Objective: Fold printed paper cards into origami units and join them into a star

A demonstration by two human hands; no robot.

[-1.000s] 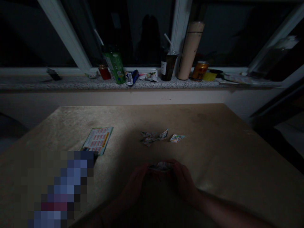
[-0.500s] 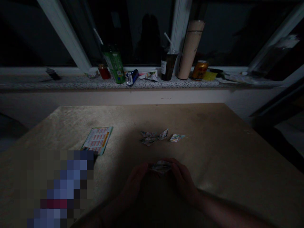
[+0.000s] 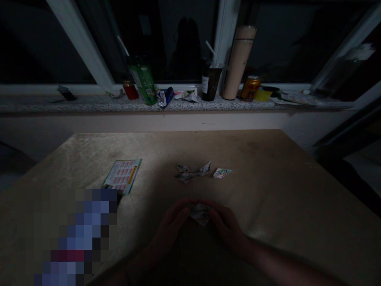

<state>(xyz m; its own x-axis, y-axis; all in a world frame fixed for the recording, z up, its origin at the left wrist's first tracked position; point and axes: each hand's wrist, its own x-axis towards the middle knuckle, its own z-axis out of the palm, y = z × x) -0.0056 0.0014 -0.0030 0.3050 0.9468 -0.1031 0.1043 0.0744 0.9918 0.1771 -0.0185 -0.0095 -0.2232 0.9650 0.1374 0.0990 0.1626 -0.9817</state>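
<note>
Both hands meet low over the near middle of a brown table point(image 3: 268, 190) in dim light. My left hand point(image 3: 171, 230) and my right hand point(image 3: 228, 226) pinch a small folded piece of printed paper point(image 3: 200, 213) between their fingertips. Just beyond them lie a cluster of folded paper pieces point(image 3: 192, 172) and a single folded paper triangle point(image 3: 222, 172), flat on the table.
A printed leaflet point(image 3: 122, 175) lies left of the hands, beside a blurred-out patch. On the stone windowsill point(image 3: 89, 104) stand a green bottle point(image 3: 143, 81), a red jar point(image 3: 130, 90), a dark cup with a straw point(image 3: 210, 81), a tall beige flask point(image 3: 238, 59) and an orange can point(image 3: 250, 88).
The hands have drawn slightly closer together and the folded paper between them has turned and dropped a little lower. Nothing else on the table has moved.
</note>
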